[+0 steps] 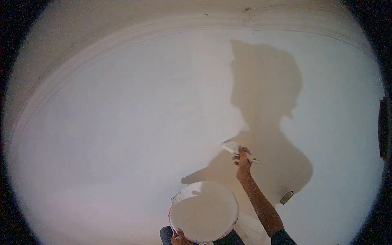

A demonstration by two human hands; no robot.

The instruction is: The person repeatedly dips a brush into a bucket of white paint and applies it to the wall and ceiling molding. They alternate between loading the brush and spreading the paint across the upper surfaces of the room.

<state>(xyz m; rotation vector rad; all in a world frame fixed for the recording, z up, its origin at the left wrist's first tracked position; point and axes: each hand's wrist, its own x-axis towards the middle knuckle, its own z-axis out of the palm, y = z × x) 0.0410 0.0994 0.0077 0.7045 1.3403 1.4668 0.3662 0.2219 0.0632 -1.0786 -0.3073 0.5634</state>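
My right hand (243, 160) is closed around the handle of a paintbrush (231, 147), its white-coated bristles pointing up and left in front of the pale wall. Below it, my left hand (179, 237) grips the near left rim of a round bucket (175, 200). White paint (204, 216) fills much of the bucket, and some is smeared thickly on the inner wall. The fingers of my left hand are partly hidden at the bottom edge of the view.
The pale wall (122, 114) spreads across the view, with a moulding (122, 38) along its top. My shadow (265, 81) falls on it. A small wall box (287, 197) sits right of my forearm. Some dark thing (383, 128) stands at the far right.
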